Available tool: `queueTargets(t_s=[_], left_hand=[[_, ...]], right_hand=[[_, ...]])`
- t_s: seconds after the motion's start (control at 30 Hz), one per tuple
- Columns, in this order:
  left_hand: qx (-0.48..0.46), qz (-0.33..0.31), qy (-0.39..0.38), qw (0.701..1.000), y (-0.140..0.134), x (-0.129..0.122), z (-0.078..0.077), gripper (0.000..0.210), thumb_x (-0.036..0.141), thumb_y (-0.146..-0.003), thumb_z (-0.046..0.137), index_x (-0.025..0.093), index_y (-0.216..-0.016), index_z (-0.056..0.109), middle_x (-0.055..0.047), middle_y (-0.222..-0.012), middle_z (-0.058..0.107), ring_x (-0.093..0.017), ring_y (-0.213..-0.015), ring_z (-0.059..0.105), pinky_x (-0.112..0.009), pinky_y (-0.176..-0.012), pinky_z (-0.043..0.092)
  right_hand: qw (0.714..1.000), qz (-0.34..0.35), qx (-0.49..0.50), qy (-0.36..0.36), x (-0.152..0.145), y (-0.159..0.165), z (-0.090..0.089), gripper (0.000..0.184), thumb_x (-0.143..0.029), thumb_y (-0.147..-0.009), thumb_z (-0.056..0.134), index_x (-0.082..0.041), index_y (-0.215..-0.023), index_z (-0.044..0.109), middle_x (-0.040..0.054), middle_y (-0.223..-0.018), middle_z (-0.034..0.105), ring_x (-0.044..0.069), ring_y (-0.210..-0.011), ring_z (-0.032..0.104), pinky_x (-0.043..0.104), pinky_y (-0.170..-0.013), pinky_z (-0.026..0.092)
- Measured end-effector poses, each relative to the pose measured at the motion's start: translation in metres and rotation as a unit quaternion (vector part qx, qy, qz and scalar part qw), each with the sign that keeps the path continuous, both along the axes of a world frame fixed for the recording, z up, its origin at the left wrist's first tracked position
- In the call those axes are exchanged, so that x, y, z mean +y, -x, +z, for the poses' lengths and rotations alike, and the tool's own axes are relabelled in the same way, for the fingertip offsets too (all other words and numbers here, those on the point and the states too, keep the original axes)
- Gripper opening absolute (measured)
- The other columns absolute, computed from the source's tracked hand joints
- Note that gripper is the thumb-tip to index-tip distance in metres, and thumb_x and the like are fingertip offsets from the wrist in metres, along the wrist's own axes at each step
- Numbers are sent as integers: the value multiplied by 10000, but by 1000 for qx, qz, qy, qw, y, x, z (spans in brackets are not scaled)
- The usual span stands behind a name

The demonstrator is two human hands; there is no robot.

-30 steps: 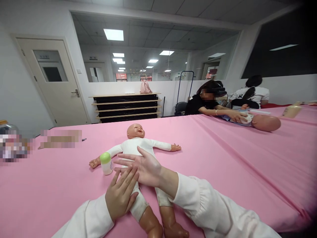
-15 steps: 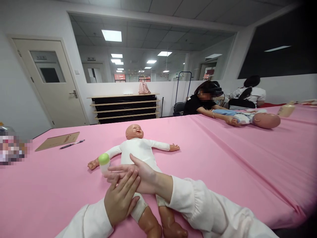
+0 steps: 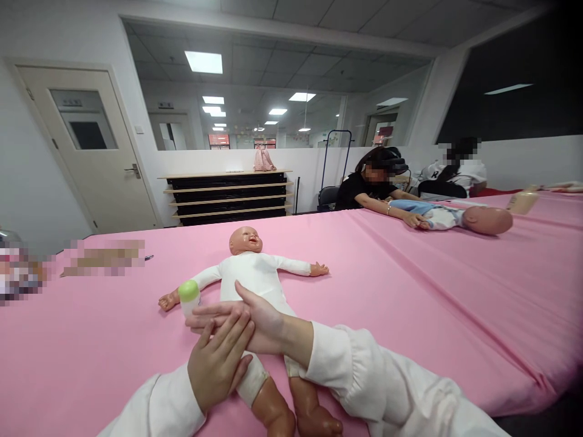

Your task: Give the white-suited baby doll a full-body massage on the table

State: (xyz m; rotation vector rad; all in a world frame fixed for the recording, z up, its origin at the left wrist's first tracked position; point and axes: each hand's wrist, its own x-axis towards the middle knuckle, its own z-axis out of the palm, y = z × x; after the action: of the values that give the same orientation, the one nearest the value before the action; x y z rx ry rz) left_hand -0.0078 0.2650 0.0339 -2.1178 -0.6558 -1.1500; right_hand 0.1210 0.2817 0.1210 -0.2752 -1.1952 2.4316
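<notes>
A baby doll (image 3: 250, 276) in a white bodysuit lies on its back on the pink-covered table, arms spread and head pointing away from me. Over its lower body, my left hand (image 3: 216, 364) lies with straight fingers against the palm and fingers of my right hand (image 3: 259, 325). The right hand is stretched flat, its thumb raised. Both hands are open, and no object shows between them. Just beyond my right fingertips stands a small white bottle with a green cap (image 3: 188, 292), beside the doll's arm. My hands cover part of the doll's hips and the bottle's base.
Across the pink table cover (image 3: 387, 315), a person in black (image 3: 359, 191) reaches to a second doll (image 3: 487, 220) in blue and white. A yellowish bottle (image 3: 523, 200) stands behind that doll. At the left lie a blurred brown notebook (image 3: 107, 255) and a pen (image 3: 149, 258).
The whole view has shifted slightly. My hands stay pressed together, with the left fingers a little differently placed on the right. The other person's hand has moved slightly along the second doll.
</notes>
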Motion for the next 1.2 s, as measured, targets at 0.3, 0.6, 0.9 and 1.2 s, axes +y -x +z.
queueTargets(t_s=[0.3,0.6,0.9,1.2], left_hand=[[45,-40,-1,998,-5,-7,-1,390,249,-833,478,173,-1210,541,-55,-1179,583,-149,-1325,290,-388,-1147,70],[-23,43,12,999,0,0,5,562,343,-888,354,124,-1399,270,-109,-1284,490,-171,-1344,246,-404,-1140,65],[27,-18,57,998,-2,-2,1,528,261,-838,445,125,-1344,384,-112,-1291,486,-201,-1310,319,-387,-1125,135],[-76,57,211,973,-14,37,29,459,187,-853,379,191,-1311,402,-59,-1308,477,-182,-1299,340,-396,-1073,294]], right_hand=[[999,-36,18,15,5,0,2,751,-651,-842,188,-77,-1193,522,175,-1237,516,196,-1162,488,323,-1022,280],[999,-33,9,25,-2,2,1,751,-629,-856,189,-49,-1217,499,185,-1225,517,183,-1166,479,312,-1054,228],[999,-39,3,-9,18,-10,4,719,-628,-859,177,-95,-1197,522,158,-1302,462,181,-1210,450,320,-1061,231],[901,-324,-185,-222,114,-72,28,353,-329,-817,466,-108,-1063,589,122,-1179,564,176,-1036,564,328,-978,350]])
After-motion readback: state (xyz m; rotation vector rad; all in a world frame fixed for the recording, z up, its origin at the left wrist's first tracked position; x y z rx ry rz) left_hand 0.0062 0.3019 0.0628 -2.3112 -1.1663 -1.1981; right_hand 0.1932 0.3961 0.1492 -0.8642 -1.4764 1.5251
